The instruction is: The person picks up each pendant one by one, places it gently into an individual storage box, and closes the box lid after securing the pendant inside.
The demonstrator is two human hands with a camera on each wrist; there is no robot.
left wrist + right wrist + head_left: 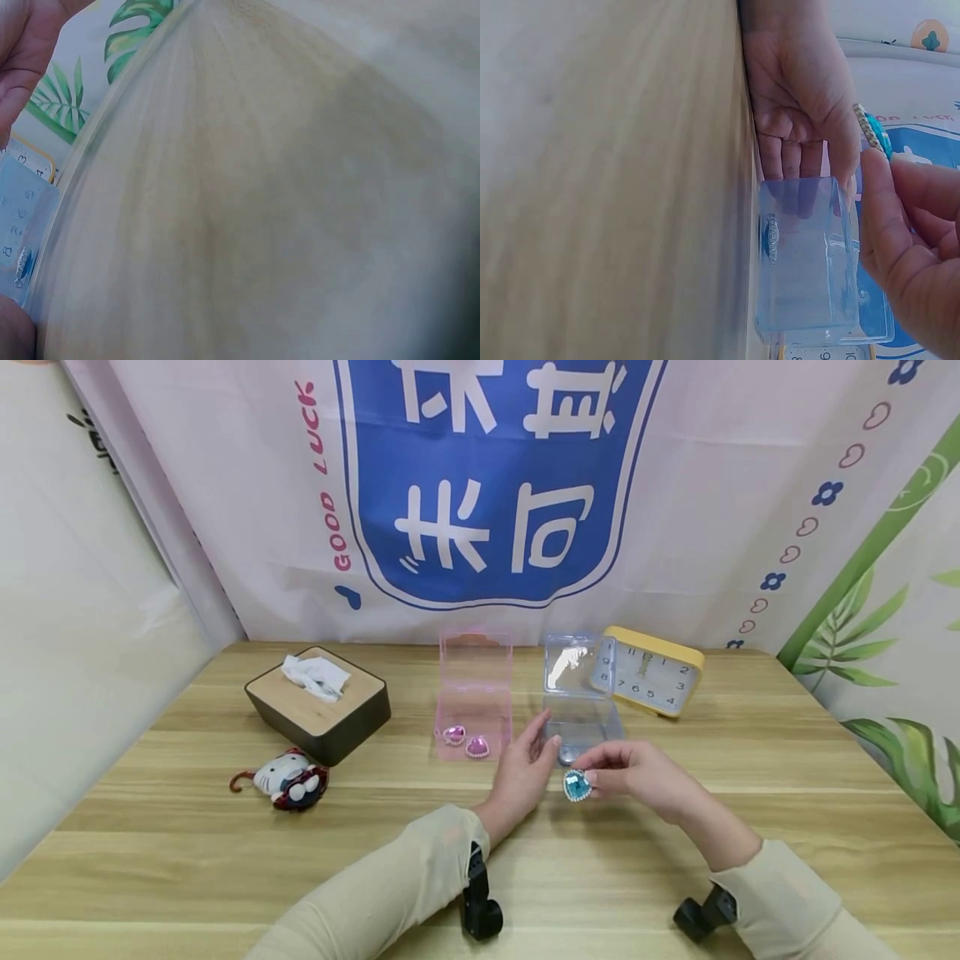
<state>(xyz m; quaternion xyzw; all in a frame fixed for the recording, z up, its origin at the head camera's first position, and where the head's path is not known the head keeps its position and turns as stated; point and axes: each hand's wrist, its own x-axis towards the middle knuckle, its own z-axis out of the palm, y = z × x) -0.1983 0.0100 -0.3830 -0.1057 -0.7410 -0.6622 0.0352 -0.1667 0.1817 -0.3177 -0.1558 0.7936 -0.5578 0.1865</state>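
My right hand [651, 778] pinches a teal faceted gem [577, 786] with a beaded white border, held just in front of a clear bluish plastic box [600, 727]. The box stands with its lid raised. Inside lies another beaded blue gem [772, 240], seen edge-on through the wall in the right wrist view. My left hand [517, 781] rests against the box's left side, fingers extended and thumb by the front corner. In the left wrist view only parts of the hands, the box [26, 217] and the table show.
Left of the hands, an open pink box [474, 714] holds two pink beaded gems [477, 746]. A yellow clock [652, 672] leans behind the bluish box. Farther left are a tissue box [360, 693] and a white cat figure [288, 779] on the wooden table [187, 860].
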